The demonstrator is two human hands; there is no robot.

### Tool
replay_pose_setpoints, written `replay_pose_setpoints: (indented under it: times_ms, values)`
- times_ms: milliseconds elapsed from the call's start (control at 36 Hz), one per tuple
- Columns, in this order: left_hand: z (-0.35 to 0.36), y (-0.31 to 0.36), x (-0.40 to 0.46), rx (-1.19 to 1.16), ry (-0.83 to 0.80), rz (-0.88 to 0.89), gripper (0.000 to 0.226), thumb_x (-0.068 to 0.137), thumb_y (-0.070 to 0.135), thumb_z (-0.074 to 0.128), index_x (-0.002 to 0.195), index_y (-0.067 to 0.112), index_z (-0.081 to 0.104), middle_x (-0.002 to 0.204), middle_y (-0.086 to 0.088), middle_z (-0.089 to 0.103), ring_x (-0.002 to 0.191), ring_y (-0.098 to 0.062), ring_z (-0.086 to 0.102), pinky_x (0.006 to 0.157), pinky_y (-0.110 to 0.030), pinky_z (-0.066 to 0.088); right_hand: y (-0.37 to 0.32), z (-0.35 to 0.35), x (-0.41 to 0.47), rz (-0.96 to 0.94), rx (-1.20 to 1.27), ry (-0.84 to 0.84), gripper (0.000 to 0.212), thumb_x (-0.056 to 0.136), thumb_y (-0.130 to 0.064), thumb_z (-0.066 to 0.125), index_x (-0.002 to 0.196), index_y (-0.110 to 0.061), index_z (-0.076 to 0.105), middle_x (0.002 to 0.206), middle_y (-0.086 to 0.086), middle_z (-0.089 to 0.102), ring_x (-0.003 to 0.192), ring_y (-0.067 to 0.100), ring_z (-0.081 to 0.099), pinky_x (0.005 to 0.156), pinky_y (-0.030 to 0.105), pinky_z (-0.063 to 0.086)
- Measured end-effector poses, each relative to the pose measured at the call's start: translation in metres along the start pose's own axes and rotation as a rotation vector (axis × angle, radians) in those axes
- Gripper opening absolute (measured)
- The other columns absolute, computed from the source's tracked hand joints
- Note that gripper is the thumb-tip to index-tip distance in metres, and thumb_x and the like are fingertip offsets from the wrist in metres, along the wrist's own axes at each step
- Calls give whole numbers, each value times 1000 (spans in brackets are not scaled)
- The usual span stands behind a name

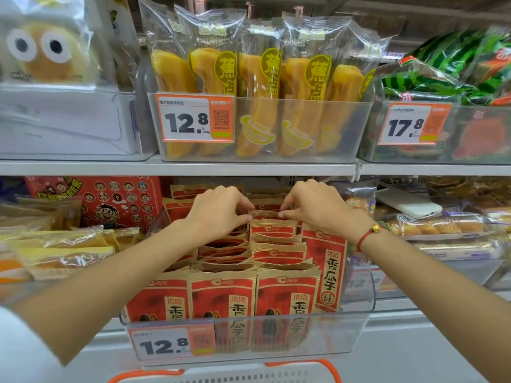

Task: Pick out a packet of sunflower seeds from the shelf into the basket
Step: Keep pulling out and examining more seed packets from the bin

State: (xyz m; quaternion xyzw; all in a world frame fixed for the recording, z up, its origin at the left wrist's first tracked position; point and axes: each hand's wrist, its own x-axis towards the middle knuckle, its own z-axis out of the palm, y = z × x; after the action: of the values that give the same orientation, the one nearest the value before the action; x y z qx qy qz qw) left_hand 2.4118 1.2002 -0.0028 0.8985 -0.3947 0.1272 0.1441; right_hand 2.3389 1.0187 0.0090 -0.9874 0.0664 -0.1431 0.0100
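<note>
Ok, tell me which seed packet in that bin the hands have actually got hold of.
The packet at the back of the middle row: left hand and right hand pinch its top edge from either side. The front packets go untouched.

The 1 head-worn camera faces forward and slightly down, close to the shelf (177, 168).

On the upper shelf, a clear bin (345, 128) holds banana cake packets (257, 87) behind a 12.8 price tag (195, 120). To its right lie watermelon-pattern packets (448, 64) with a 17.8 price tag (412, 124). A red cartoon box (121, 200) stands lower left.
</note>
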Motion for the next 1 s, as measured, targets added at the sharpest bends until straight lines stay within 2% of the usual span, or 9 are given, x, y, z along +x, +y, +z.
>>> replay_pose_setpoints:
  times_ms: [83, 194, 333, 417, 556, 667, 750, 861, 1000]
  values:
    - [-1, 0, 0, -19, -4, 10, 25, 89, 41, 66, 112, 32, 71, 102, 10, 73, 96, -9, 66, 80, -30, 52, -1, -3, 0, -11, 4, -27, 13, 85, -41, 70, 92, -31, 77, 90, -7, 72, 91, 18, 65, 70, 30, 41]
    - [0, -3, 3, -78, -35, -2, 22, 86, 42, 69, 105, 31, 70, 93, 13, 70, 92, -7, 65, 80, -30, 53, -2, -7, -10, -59, 16, -6, 12, 87, -40, 68, 93, -34, 77, 73, -14, 59, 77, 13, 58, 68, 28, 39]
    - [7, -7, 3, -196, -106, -36, 26, 86, 42, 69, 108, 27, 69, 99, 10, 71, 94, -7, 65, 87, -37, 55, 5, -3, -26, -110, 91, 185, 17, 89, -43, 65, 97, -33, 76, 78, -13, 62, 78, 11, 60, 68, 32, 48]
    - [8, -8, 0, -242, -134, -44, 21, 85, 44, 69, 98, 27, 72, 96, 11, 71, 93, -8, 66, 86, -42, 55, 8, -1, -35, -153, 155, 301, 15, 89, -40, 66, 94, -30, 77, 76, -15, 55, 71, 6, 50, 62, 28, 41]
    - [-6, -5, -7, -279, 17, -57, 16, 83, 42, 72, 94, 31, 77, 93, 10, 74, 92, -9, 67, 85, -34, 53, 6, -1, -43, -107, 318, 365, 14, 86, -41, 68, 93, -30, 74, 81, -14, 68, 73, 2, 59, 64, 25, 49]
    - [-19, 3, -16, -342, 119, -52, 17, 83, 41, 72, 94, 29, 78, 93, 11, 76, 92, -5, 68, 86, -35, 55, 8, -6, -43, -2, 451, 217, 23, 81, -42, 73, 99, -27, 73, 81, -13, 70, 76, 2, 63, 64, 23, 47]
    - [-25, 8, -25, -395, 182, -47, 14, 84, 40, 72, 94, 31, 78, 92, 14, 75, 90, -1, 67, 86, -36, 55, 7, -7, -44, -17, 555, 195, 16, 83, -32, 74, 99, -28, 74, 87, -11, 74, 79, 2, 66, 73, 29, 53]
    - [-32, 12, -39, -458, 285, -60, 19, 84, 43, 71, 102, 38, 73, 95, 17, 74, 93, -1, 66, 86, -37, 54, -1, -15, -54, -80, 593, 375, 12, 84, -25, 75, 95, -27, 76, 82, -12, 73, 76, 2, 65, 71, 24, 52]
    - [-33, 14, -53, -548, 204, -51, 34, 80, 46, 74, 112, 40, 64, 107, 22, 68, 109, -3, 61, 93, -42, 51, -20, -31, -74, -197, 584, 589, 12, 86, -22, 73, 96, -16, 74, 81, -11, 65, 75, 7, 60, 69, 27, 51]
